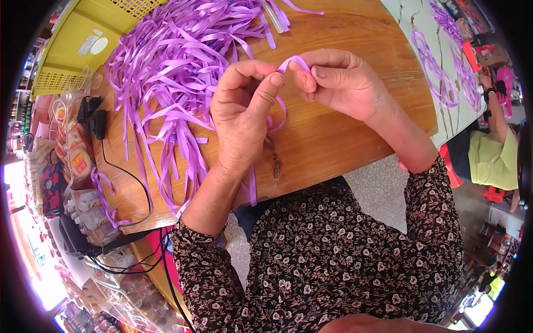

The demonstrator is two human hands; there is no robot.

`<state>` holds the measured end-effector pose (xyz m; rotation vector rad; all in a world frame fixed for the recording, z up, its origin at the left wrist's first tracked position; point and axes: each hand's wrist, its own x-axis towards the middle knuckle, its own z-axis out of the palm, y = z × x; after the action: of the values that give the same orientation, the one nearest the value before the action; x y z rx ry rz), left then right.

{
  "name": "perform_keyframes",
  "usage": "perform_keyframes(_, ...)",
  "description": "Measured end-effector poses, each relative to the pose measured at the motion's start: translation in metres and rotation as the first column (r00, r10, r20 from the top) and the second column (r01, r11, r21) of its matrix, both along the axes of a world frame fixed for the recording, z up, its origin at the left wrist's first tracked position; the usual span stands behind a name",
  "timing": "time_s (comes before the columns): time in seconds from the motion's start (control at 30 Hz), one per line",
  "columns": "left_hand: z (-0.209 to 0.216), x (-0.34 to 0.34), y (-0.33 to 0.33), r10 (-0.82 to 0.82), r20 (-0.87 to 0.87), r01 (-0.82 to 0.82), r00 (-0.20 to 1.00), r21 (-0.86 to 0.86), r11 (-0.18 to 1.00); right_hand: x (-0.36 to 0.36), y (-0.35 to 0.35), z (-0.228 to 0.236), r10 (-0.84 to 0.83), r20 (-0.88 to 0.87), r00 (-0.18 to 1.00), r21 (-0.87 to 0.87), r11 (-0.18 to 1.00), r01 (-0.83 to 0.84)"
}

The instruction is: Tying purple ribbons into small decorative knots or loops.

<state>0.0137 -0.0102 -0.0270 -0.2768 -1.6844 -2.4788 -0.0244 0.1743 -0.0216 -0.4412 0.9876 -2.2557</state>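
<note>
Head view, nearest first: what's in the hands?

– Left hand [244, 108]: thumb and forefinger pinched tight on a purple ribbon [297, 59]. Right hand [347, 83]: fingers curled in close, gripping the same ribbon just beside the left fingertips. Short arch of it between them, above the wooden table [344, 147].

– What's hidden?

– Exact contact under the right fingers. Left hand and forearm block some strands; a loop shows beside the wrist and a tail below it. Can't tell if they're one piece. Patterned sleeves [208, 272] cover both forearms near the elbows; body cut off at the lower edge.

– Containers?

– Clear plastic bags [75, 152] left of the table, packages inside, contents blurred by glare and bend. Past the hands, a big tangled ribbon pile [177, 50] on the table, running up against a yellow basket [111, 25] with slotted sides. Basket is cut off by the top rim; can't tell how much of the pile lies inside it.

– Farthest?

– Marbled white table [410, 19] at right, purple ribbon loops [433, 72] on it. Beyond, another person in a yellow-green shirt [491, 161], partly lost at the dark rim.
</note>
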Motion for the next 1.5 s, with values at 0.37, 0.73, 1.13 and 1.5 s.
perform_keyframes(0.37, -0.001, 0.001, 0.002, 0.045, -0.040, -0.052, 0.998, -0.174, 0.983, 0.007, -0.012, 0.007, -0.174, -0.564, 0.807, 0.245, 0.898, 0.365)
perform_keyframes(0.73, 0.003, 0.007, 0.009, 0.024, 0.205, -0.007, 0.978, -0.085, 0.996, 0.008, -0.020, 0.005, -0.029, -0.983, 0.179, 0.126, 0.598, 0.791)
perform_keyframes(1.13, 0.004, 0.007, 0.004, 0.031, 0.204, -0.021, 0.979, -0.053, 0.998, 0.001, -0.015, 0.006, -0.089, -0.566, 0.819, 0.411, 0.831, 0.375)
perform_keyframes(1.5, 0.009, 0.004, 0.002, 0.044, 0.354, 0.029, 0.934, -0.199, 0.980, -0.012, -0.005, 0.002, 0.276, -0.852, -0.445, -0.180, 0.644, 0.744)
